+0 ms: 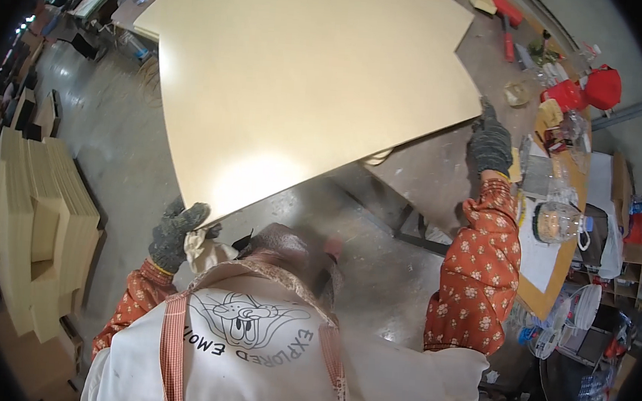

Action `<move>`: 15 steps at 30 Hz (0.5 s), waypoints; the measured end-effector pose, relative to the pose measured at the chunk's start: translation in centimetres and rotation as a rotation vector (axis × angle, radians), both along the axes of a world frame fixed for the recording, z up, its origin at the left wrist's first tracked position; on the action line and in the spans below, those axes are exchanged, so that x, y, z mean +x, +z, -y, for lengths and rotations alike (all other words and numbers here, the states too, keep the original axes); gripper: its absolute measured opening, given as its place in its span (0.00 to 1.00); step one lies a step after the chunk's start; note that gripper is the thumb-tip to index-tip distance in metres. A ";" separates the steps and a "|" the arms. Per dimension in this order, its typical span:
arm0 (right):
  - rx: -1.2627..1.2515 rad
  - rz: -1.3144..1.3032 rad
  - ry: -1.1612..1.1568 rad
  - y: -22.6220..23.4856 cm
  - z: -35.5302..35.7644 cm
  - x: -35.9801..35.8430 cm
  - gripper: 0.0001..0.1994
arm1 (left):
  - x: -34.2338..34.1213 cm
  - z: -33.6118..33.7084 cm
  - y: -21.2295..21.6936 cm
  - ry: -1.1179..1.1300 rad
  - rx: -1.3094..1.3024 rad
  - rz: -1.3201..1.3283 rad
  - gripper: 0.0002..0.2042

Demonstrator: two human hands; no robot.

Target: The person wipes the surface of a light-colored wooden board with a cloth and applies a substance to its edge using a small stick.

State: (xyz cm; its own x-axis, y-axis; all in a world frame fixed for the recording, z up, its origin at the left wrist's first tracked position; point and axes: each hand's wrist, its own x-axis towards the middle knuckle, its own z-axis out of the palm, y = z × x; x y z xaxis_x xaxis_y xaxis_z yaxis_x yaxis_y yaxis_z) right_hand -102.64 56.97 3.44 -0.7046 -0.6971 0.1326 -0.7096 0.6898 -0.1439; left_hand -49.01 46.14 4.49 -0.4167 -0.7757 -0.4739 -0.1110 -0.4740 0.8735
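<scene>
A large cream-coloured board fills the upper middle of the view, held up flat in front of me. My left hand, in a dark knitted glove, grips the board's near left corner, with a pale rag bunched beside it. My right hand, gloved the same, holds the board's right edge near its far corner. Both arms wear orange flowered sleeves. A white apron with a cartoon print covers my chest.
Stacks of pale cut boards stand on the concrete floor at the left. A cluttered workbench at the right carries a clear plastic bottle, papers, red items and tools. A dark metal frame lies below the board.
</scene>
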 end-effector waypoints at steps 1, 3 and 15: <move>-0.019 0.034 0.004 -0.1 -0.2 0.6 0.30 | 0.0 0.0 -0.4 0.060 0.031 -0.067 0.12; -0.005 -0.066 0.228 -0.4 0.3 6.2 0.26 | 0.4 -0.4 -0.2 0.057 0.047 -0.020 0.10; -0.228 -0.035 0.510 -2.4 -0.5 28.2 0.29 | 5.7 4.6 -2.1 -0.832 -1.118 0.130 0.25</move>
State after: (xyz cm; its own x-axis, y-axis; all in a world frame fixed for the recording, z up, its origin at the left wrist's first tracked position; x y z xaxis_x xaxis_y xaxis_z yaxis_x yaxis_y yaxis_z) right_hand -74.43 57.46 1.08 -0.2777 -0.8996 0.3370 -0.9523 0.2117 -0.2197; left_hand -43.33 41.50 2.43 -0.9370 -0.3140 0.1529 -0.1203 0.7012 0.7027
